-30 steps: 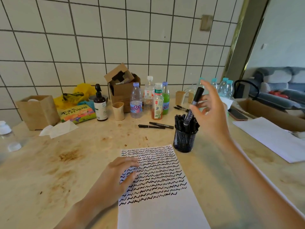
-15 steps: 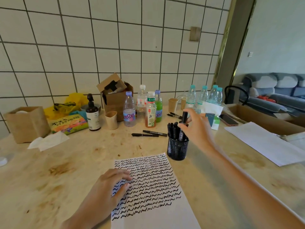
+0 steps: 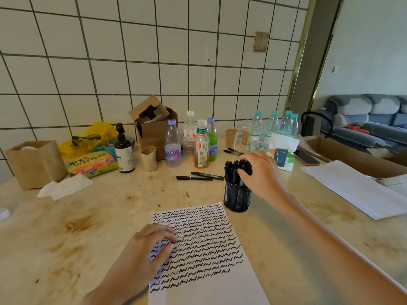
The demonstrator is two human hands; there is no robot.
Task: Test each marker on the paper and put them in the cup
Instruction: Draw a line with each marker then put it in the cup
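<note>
Left hand (image 3: 143, 256) is laid flat on the left edge of the paper (image 3: 198, 249), fingers straight, nothing gripped; the sheet is pinned to the table (image 3: 99, 216). Rows of black squiggles are seen covering most of the paper, with the bottom strip left blank

Two loose markers (image 3: 199, 176) are seen lying on the table beyond the paper, just left of the cup (image 3: 236, 198), long axes running roughly left-right, nearly parallel, tips close together. Two more markers (image 3: 233, 151) are seen further back, near the bottles (image 3: 273, 128)

The mesh cup is stood upright just past the paper's top right corner, packed with black markers (image 3: 233, 170) held upright

Right hand (image 3: 262, 172) is placed over the cup's right side, fingers curled down onto the marker tops; whether one marker is pinched or already let go cannot be told, the fingertips being buried among the caps. Step is judged as dropping a tested marker into the cup

Key relation for the coming move: the nearest untested markers lie to the left of the right hand, across the cup, low on the table, axes sideways. The right hand is judged nearer, so a reach leftward past the cup is called for; the cup could be knocked
</note>
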